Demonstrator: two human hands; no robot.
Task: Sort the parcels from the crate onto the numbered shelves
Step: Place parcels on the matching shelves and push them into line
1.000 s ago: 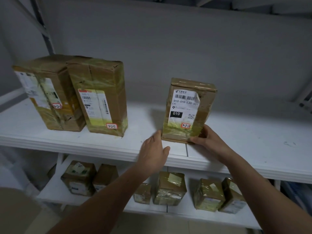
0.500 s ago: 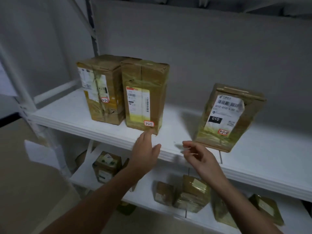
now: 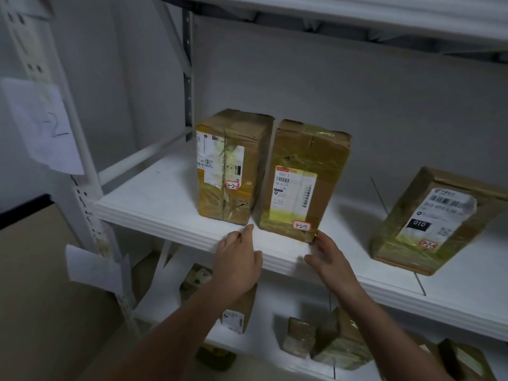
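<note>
Three taped brown parcels stand upright on the white middle shelf (image 3: 165,204). The parcel tagged 3-2-2 (image 3: 228,166) is at the left, the parcel tagged 3-2-3 (image 3: 299,180) is right beside it, and the parcel tagged 3-2-5 (image 3: 431,218) stands apart at the right. My left hand (image 3: 237,259) reaches over the shelf's front edge, fingers straight, with a fingertip near the 3-2-3 parcel's lower left corner. My right hand (image 3: 328,257) has its fingers at that parcel's lower right corner. Neither hand grips anything.
A lower shelf (image 3: 264,350) holds several small taped parcels. A white upright post (image 3: 82,171) with paper labels, one reading 3-2, stands at the left. Another shelf (image 3: 357,15) runs overhead. Grey wall lies behind.
My hands let go of the 3-2-5 parcel and moved left to either side of the 3-2-3 parcel. The view swung left with them.
</note>
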